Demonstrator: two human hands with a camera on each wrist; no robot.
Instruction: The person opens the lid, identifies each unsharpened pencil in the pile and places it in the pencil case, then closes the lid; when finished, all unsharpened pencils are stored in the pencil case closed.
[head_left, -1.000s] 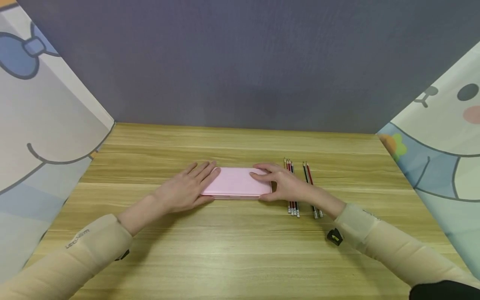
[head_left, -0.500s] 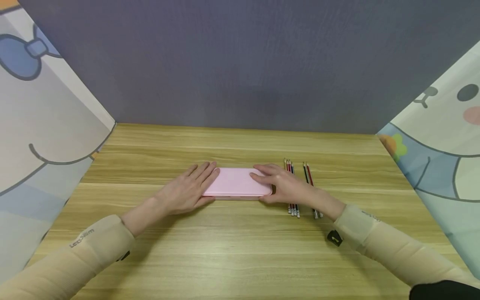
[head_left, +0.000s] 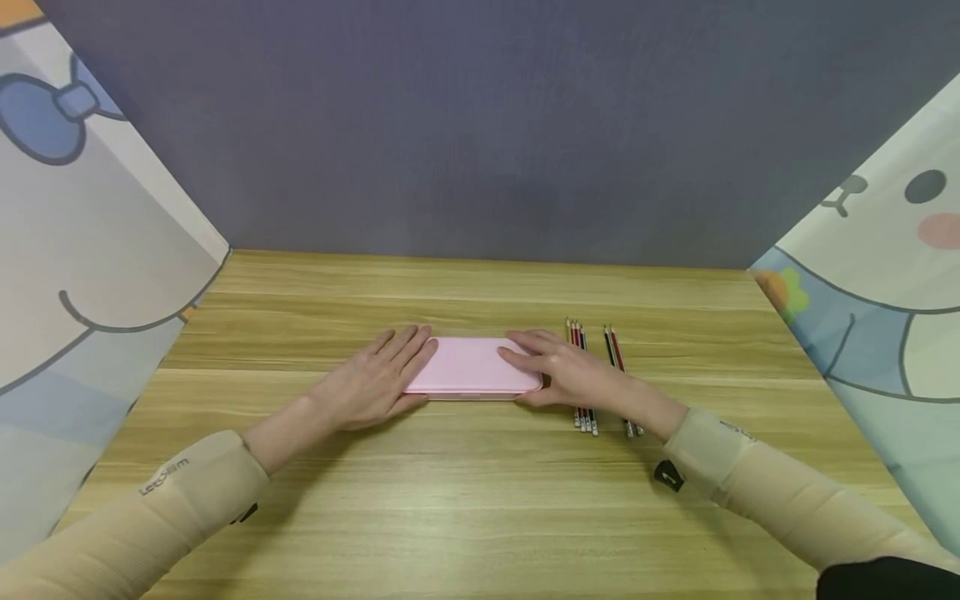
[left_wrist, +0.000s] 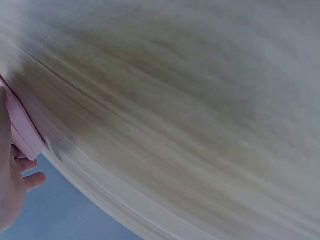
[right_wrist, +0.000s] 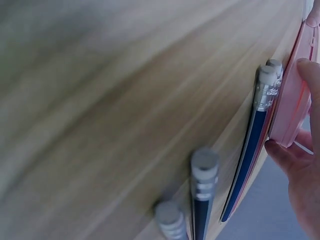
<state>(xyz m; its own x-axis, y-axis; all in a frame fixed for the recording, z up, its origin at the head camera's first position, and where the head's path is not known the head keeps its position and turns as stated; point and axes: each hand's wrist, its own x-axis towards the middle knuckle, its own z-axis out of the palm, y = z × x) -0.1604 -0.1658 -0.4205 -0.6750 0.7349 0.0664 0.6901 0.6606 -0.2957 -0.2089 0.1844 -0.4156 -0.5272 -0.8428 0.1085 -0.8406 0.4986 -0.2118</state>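
A pink pencil case (head_left: pixel 472 365) lies flat and closed on the wooden table, and a zipper runs along its side in the right wrist view. My left hand (head_left: pixel 372 379) rests over its left end with straight fingers, the thumb along the near edge. At the other end my right hand (head_left: pixel 573 371) grips the case, thumb at the near edge and fingers curving over the top and far side. Part of the case (right_wrist: pixel 292 95) and my right hand (right_wrist: pixel 305 175) also show in the right wrist view. The left wrist view catches only a corner of the case (left_wrist: pixel 24 131).
Just right of the case lies a group of pencils (head_left: pixel 585 417), partly under my right hand. A smaller group of pencils (head_left: pixel 617 350) lies further right, beneath the wrist. Behind the table (head_left: pixel 450 500) stands a dark grey panel (head_left: pixel 480 133).
Both hands stay on the pencil case, almost in place. The view has shifted very slightly; the pencils have not moved.
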